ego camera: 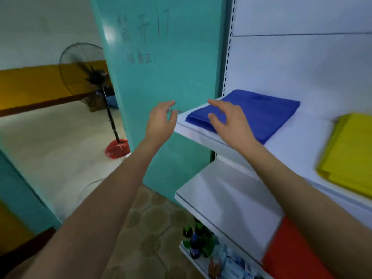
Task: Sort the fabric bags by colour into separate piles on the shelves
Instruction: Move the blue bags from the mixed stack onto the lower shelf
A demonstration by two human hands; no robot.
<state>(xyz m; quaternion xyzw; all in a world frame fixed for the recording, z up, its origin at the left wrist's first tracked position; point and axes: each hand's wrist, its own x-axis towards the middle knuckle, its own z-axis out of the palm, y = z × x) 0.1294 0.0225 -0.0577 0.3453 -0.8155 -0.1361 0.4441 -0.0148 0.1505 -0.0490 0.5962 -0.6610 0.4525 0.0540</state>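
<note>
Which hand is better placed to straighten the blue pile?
Likely right. The right hand is over the blue pile; the left hand is beyond the end of the shelf, before the teal wall.

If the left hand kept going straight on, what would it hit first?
The left hand would probably meet the teal painted wall, beside the white metal shelf; depth is unclear.

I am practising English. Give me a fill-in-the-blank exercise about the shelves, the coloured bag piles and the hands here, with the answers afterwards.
1. The right hand is over the front corner of a bag pile whose colour is ____.
2. The yellow pile lies on the same shelf, to the ____ of that pile.
3. The lower shelf carries a third pile, whose colour is ____.
4. The left hand holds ____.

Missing words: blue; right; red; nothing.
</note>
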